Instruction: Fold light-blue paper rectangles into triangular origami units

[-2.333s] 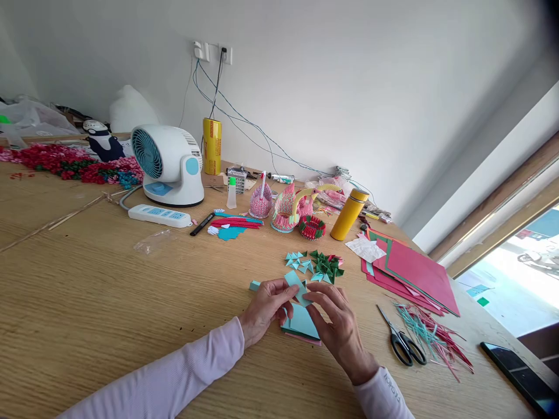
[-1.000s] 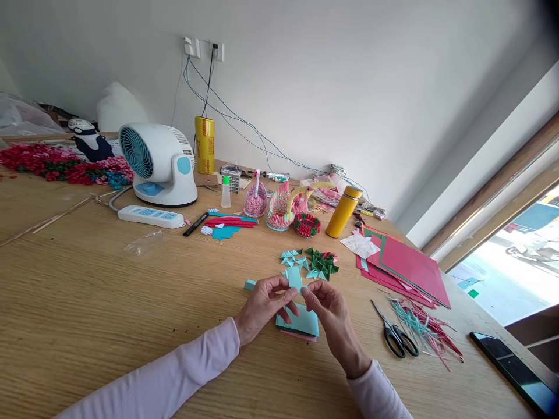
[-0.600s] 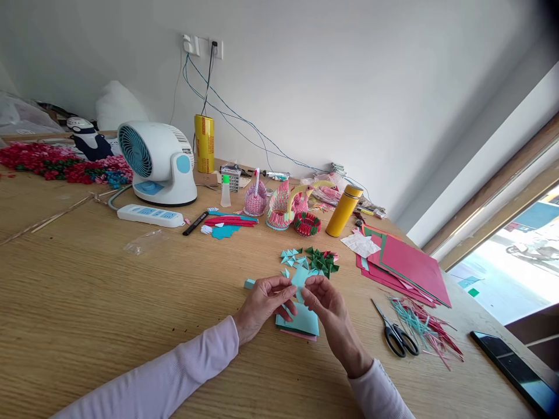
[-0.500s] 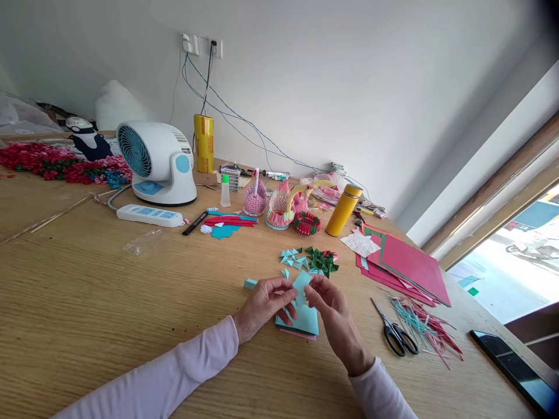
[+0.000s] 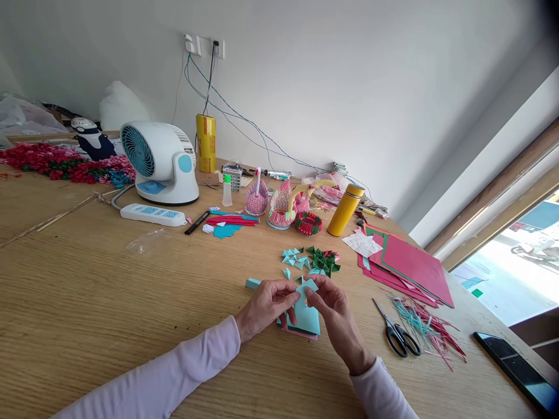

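A small light-blue slip of paper (image 5: 307, 287) is pinched between my left hand (image 5: 271, 305) and my right hand (image 5: 331, 308), each by thumb and fingers at one side. Under it on the table lies a stack of light-blue paper (image 5: 308, 320) with a pink edge showing below. A light-blue paper strip (image 5: 252, 283) rests just left of my left hand. Beyond my fingertips are several folded light-blue paper triangles (image 5: 296, 258) and a heap of dark green ones (image 5: 322, 259).
Scissors (image 5: 396, 330), shredded paper strips (image 5: 430, 326) and a phone (image 5: 515, 366) lie to the right, red paper sheets (image 5: 413, 265) behind them. Farther back stand a yellow flask (image 5: 345, 210), folded-paper swans (image 5: 280, 206) and a red-green paper bowl (image 5: 308, 223). A fan (image 5: 163, 163) and power strip (image 5: 152, 215) are left.
The slip between my fingers has tilted and now leans further right. My hands have stayed almost in place, and the whole view has shifted slightly.
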